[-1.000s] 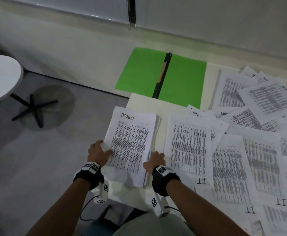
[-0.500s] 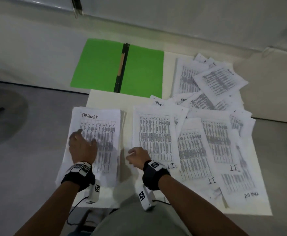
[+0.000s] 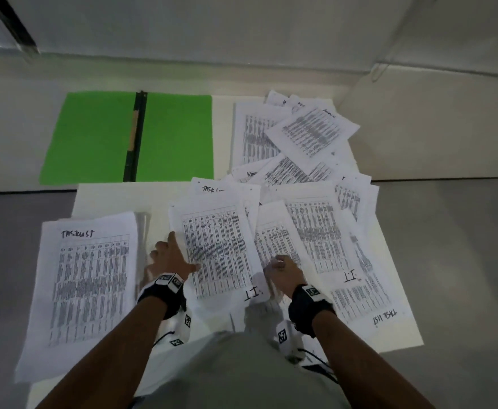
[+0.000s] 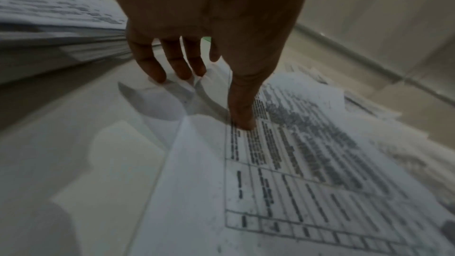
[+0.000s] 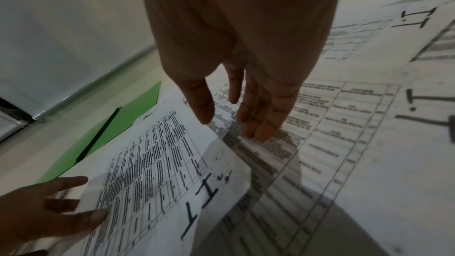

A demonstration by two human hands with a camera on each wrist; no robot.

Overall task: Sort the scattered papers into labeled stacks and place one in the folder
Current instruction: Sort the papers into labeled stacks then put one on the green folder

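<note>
Both hands have left the "TASKLIST" stack [image 3: 85, 278], which lies at the left end of the bench [image 3: 106, 199], and shifted right of it onto the scattered papers. Now the left hand [image 3: 169, 258] is spread, thumb pressing on the left edge of an "I.T" sheet [image 3: 215, 249] just beside the stack, while the other fingers [image 4: 150, 65] point down at that sheet's margin. Further right of the stack, the right hand [image 3: 284, 270] hangs with fingers loosely extended, tips touching the neighbouring printed sheet [image 5: 283, 143]; it grips nothing. Beyond the stack, the green folder [image 3: 176, 137] lies open and flat, with no paper in it. More scattered papers [image 3: 309, 134] pile up right of the folder.
</note>
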